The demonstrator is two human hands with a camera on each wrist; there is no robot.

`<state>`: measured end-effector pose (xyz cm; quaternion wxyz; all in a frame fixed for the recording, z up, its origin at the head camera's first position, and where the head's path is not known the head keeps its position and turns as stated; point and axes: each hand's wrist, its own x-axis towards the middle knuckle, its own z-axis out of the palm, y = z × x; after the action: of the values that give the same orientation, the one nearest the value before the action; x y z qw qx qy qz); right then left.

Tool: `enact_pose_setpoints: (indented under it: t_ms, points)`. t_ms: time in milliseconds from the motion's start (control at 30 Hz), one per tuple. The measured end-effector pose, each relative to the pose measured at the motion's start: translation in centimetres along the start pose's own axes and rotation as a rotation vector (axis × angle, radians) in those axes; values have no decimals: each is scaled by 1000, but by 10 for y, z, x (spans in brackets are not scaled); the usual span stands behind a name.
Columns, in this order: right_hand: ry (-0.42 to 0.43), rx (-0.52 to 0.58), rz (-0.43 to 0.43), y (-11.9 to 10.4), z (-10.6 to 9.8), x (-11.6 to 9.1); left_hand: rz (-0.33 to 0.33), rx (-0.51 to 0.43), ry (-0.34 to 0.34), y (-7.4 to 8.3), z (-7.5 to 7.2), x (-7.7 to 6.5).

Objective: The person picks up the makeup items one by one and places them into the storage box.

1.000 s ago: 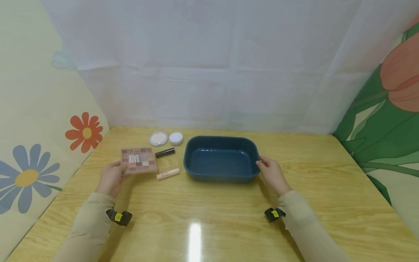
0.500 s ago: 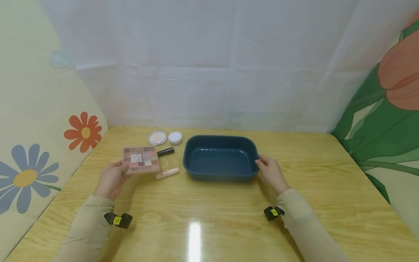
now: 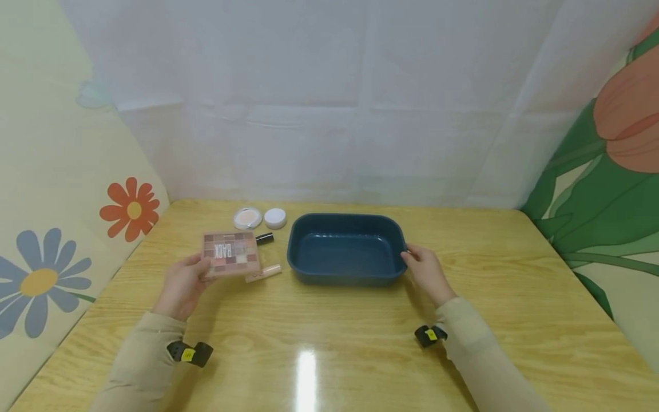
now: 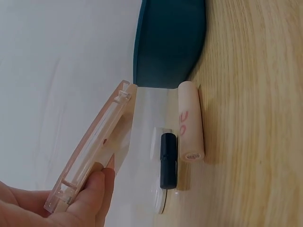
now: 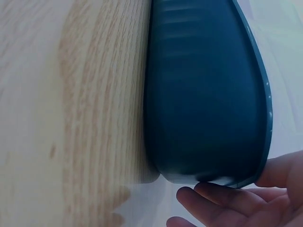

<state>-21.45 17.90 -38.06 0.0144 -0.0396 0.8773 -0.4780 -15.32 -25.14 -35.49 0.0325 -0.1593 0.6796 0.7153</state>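
My left hand [image 3: 181,284] grips an eyeshadow palette [image 3: 231,253] by its near left corner, thumb on top. The palette has a clear lid marked "BACK", and the left wrist view shows it raised above the table. It overlaps a black tube [image 3: 265,238] and a pale pink tube [image 3: 269,272] in the head view; both lie whole on the table in the left wrist view. With my right hand [image 3: 426,272] I pinch the right rim of a dark blue rectangular basin [image 3: 346,280], thumb at the rim and fingers beneath it outside. The basin holds nothing.
Behind the palette lie a round powder compact [image 3: 247,218] and a small white round jar [image 3: 275,218]. A wooden table [image 3: 360,343] carries everything. White cloth [image 3: 329,114] hangs at the back, with flower-printed panels on both sides.
My left hand has carried the palette a little to the right, so it now covers more of the black and pink tubes. My right hand and the basin have stayed in place.
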Motion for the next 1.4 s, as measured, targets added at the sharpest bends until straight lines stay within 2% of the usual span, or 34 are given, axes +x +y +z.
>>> enact_pose_setpoints:
  t_ms: [267, 533, 867, 1133, 1400]
  points:
    - [22, 11, -61, 11, -1, 1, -4, -5, -32, -1, 6, -1]
    - [-15, 0, 4, 0, -1, -1, 6, -19, -47, -1, 14, -4]
    - [7, -20, 6, 4, 1, 1, 33, -35, -74, -2, 19, -11]
    - [21, 3, 10, 4, 1, 0, 6, -62, -76, 0, 27, -15]
    - [20, 6, 13, 3, 1, -1, 22, -79, -101, 1, 36, -18]
